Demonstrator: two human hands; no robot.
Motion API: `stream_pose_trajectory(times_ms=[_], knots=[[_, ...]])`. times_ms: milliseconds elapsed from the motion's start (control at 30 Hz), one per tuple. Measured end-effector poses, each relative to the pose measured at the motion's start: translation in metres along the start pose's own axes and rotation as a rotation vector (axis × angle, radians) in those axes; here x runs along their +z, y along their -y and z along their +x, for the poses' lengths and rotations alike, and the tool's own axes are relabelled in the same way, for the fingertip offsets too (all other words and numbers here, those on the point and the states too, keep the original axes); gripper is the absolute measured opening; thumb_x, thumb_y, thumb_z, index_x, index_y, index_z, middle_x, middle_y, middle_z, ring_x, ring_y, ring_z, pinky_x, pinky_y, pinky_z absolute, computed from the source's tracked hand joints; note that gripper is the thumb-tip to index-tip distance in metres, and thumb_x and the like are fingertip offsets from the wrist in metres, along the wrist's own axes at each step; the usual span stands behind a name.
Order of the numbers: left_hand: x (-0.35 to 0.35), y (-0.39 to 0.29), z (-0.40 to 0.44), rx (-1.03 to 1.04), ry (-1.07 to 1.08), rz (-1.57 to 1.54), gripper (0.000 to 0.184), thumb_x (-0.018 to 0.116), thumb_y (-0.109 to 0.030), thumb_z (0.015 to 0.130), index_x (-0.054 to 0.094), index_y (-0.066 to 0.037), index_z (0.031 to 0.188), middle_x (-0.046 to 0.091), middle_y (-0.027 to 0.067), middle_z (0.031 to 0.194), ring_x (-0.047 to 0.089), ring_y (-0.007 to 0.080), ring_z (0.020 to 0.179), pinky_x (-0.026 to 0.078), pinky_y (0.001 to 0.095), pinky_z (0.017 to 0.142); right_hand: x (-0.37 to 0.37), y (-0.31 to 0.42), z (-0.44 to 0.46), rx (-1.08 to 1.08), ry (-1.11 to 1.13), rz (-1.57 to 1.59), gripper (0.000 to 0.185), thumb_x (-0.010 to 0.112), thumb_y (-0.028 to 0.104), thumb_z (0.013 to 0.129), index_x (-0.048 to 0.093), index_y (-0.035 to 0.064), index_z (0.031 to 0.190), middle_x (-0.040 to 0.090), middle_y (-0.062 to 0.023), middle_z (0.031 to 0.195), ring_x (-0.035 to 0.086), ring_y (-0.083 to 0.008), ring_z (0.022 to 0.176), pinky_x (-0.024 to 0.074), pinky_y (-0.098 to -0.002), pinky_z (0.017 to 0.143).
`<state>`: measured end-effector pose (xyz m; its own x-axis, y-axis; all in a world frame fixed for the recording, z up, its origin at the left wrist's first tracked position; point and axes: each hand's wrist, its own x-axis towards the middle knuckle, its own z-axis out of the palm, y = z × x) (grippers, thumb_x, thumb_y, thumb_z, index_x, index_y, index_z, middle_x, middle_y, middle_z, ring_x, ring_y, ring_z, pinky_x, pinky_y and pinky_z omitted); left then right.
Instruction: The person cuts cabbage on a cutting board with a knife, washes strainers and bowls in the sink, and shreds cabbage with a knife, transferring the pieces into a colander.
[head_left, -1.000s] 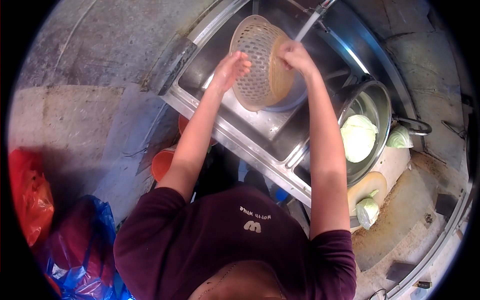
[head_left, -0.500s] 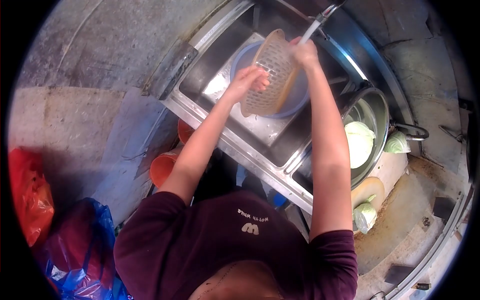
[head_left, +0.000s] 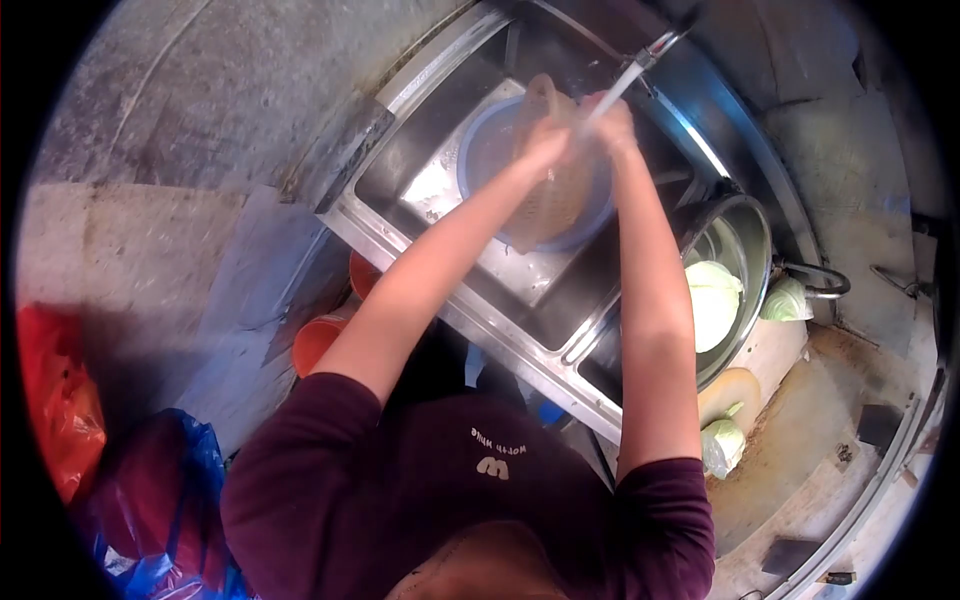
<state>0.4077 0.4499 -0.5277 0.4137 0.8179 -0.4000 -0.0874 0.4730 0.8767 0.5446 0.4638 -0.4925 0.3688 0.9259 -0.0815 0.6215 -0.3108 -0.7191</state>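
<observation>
Over a blue plastic basin (head_left: 480,145) in the steel sink, a beige slotted colander (head_left: 562,200) is held tilted nearly on edge. My right hand (head_left: 612,125) grips the colander's upper right rim, beside the stream from the faucet (head_left: 655,48). Against the colander's inner face lies my left hand (head_left: 548,145), its fingers smeared by motion and spray. Water runs down between the two hands. The colander's slots are blurred, and nothing can be made out inside it.
A large steel pot (head_left: 745,215) to the right holds a pale cabbage (head_left: 712,305). Another cabbage (head_left: 786,300) lies beside it, and a smaller cabbage (head_left: 722,445) rests near a round board (head_left: 735,388). Orange buckets (head_left: 315,342) stand below the sink's front edge.
My left hand has moved up and right along the colander, closer to my right hand. The colander has turned more edge-on and shifted slightly down.
</observation>
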Motion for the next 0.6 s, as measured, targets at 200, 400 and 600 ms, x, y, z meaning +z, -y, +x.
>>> stream_pose_trajectory(times_ms=[200,400,600], knots=[[0.068,-0.007,0.069,-0.062,-0.178,0.152,0.027,0.063,-0.018,0.077,0.060,-0.002,0.099,0.059,0.0091,0.085,0.055,0.0178,0.074,0.045,0.0316,0.062,-0.044,-0.036,0.049,0.158,-0.157,-0.434,0.041,0.049,0.026,0.083,0.050,-0.0034,0.112,0.047,-0.0246,0.122,0.045,-0.0386,0.114,0.0385,-0.0416,0.095],[0.031,-0.011,0.061,0.011,-0.030,0.278,0.022,0.057,-0.013,0.079,0.058,-0.002,0.098,0.063,0.0123,0.083,0.062,0.0195,0.077,0.050,0.0323,0.068,-0.039,-0.066,0.076,0.176,0.002,-0.645,0.035,0.047,0.023,0.084,0.058,-0.0016,0.105,0.056,-0.0227,0.112,0.054,-0.0372,0.104,0.0430,-0.0429,0.091],[-0.061,-0.064,-0.045,0.057,-0.128,-0.119,0.032,0.054,-0.031,0.088,0.058,0.000,0.092,0.063,0.0076,0.078,0.060,0.0146,0.066,0.049,0.0272,0.065,-0.051,-0.083,0.082,-0.015,-0.085,-0.454,0.030,0.056,0.021,0.082,0.058,-0.0037,0.099,0.062,-0.0226,0.097,0.063,-0.0347,0.082,0.0514,-0.0427,0.077]])
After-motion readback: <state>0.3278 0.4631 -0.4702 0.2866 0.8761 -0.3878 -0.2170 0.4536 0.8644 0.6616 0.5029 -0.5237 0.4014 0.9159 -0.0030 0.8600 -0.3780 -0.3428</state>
